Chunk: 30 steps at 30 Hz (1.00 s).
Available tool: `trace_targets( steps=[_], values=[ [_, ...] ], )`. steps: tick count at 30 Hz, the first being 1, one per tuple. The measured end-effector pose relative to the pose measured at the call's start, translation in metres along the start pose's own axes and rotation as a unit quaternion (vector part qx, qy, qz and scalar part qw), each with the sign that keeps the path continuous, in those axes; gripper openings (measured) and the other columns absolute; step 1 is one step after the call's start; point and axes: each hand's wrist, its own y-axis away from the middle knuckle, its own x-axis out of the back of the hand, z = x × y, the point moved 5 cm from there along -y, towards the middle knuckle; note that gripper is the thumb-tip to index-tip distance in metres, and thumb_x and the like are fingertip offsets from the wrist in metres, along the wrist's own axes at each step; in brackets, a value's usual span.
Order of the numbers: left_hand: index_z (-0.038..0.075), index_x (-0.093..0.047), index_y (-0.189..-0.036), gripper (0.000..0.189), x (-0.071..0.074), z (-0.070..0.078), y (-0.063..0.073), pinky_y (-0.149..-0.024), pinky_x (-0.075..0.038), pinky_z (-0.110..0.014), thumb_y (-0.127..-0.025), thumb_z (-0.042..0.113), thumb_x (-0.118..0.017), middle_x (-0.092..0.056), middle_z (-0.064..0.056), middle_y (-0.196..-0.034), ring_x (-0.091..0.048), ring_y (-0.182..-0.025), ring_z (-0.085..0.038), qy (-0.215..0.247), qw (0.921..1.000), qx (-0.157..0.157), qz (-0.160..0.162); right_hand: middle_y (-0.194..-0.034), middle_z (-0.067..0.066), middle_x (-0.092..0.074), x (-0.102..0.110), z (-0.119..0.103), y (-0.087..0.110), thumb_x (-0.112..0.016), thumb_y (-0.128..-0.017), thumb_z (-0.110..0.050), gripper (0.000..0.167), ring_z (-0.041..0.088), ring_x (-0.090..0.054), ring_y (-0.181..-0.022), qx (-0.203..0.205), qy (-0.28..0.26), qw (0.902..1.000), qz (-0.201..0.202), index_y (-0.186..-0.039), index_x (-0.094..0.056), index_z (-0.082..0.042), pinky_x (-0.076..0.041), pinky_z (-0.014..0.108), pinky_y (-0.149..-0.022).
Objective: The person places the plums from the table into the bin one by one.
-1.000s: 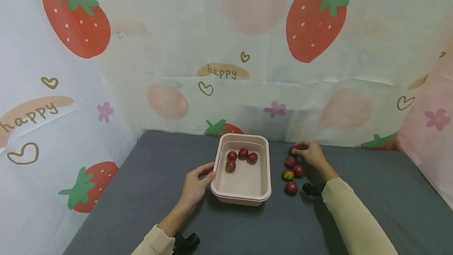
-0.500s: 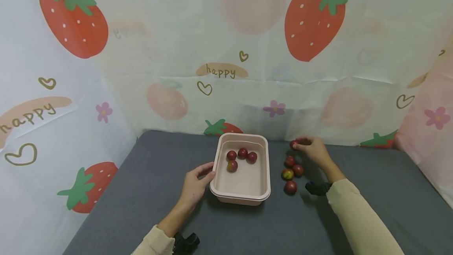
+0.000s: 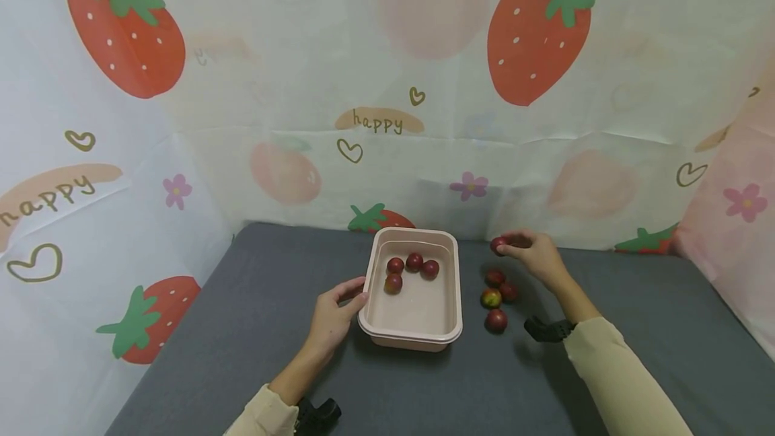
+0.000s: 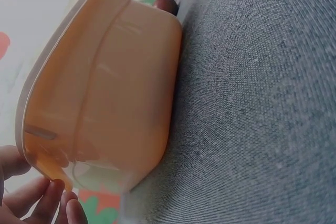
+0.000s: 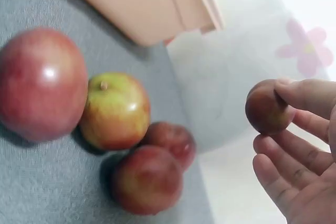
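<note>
My right hand pinches a dark red plum between thumb and fingers, raised over the back of the table in the head view. Nearer me, several more plums lie in a loose cluster, among them a yellow-green one and a large red one. A pale pink plastic container stands left of them with several plums inside. With thumb and fingers at its left rim, my left hand grips the container; the left wrist view shows its fingertips at the rim's corner.
The table has a dark grey cloth. Behind it and on both sides hangs a pale curtain printed with strawberries and hearts, close to the table's back edge. Black wrist devices sit on both wrists.
My right hand has lifted its plum off the table behind the cluster and now moves it slightly left. One plum inside the container has rocked a little. The left hand stays at the rim.
</note>
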Motion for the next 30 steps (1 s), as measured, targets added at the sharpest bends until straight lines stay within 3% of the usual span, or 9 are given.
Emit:
trace_targets(
  steps=[8, 17, 25, 30],
  values=[
    [0.005, -0.065, -0.125, 0.034, 0.000, 0.000, 0.000, -0.089, -0.044, -0.031, -0.092, 0.012, -0.065, -0.068, -0.014, -0.117, -0.058, -0.111, -0.025, -0.001, 1.0000, 0.003, 0.003, -0.117, 0.021, -0.068, -0.001, -0.020, 0.008, -0.071, -0.089, -0.034, 0.048, 0.031, -0.064, -0.107, 0.025, -0.005, 0.9997, 0.004, -0.124, -0.063, -0.002, -0.048, 0.043, -0.092],
    [0.004, -0.064, -0.125, 0.035, 0.001, 0.001, 0.001, -0.088, -0.045, -0.030, -0.091, 0.011, -0.065, -0.069, -0.014, -0.118, -0.059, -0.111, -0.025, 0.003, 1.0000, -0.003, 0.004, -0.111, 0.018, -0.071, -0.004, -0.035, 0.012, -0.073, -0.088, -0.030, 0.043, 0.006, -0.064, -0.092, 0.059, -0.009, 0.9982, 0.002, -0.120, -0.065, -0.003, -0.049, 0.027, -0.085],
    [0.003, -0.066, -0.123, 0.034, 0.001, 0.002, 0.002, -0.086, -0.045, -0.027, -0.090, 0.011, -0.066, -0.069, -0.014, -0.116, -0.059, -0.110, -0.026, 0.007, 0.9999, -0.004, 0.006, -0.109, 0.018, -0.071, -0.012, -0.046, 0.011, -0.074, -0.087, -0.026, 0.040, 0.018, -0.067, -0.096, 0.076, -0.015, 0.9970, -0.005, -0.117, -0.066, -0.002, -0.050, 0.039, -0.089],
    [0.004, -0.066, -0.124, 0.033, 0.000, 0.001, 0.001, -0.088, -0.044, -0.031, -0.091, 0.011, -0.066, -0.069, -0.014, -0.116, -0.059, -0.111, -0.025, 0.002, 1.0000, -0.001, 0.004, -0.109, 0.018, -0.071, -0.016, -0.054, 0.011, -0.075, -0.086, -0.025, 0.039, 0.023, -0.068, -0.098, 0.084, -0.015, 0.9964, -0.007, -0.116, -0.066, -0.002, -0.052, 0.039, -0.088]
  ],
)
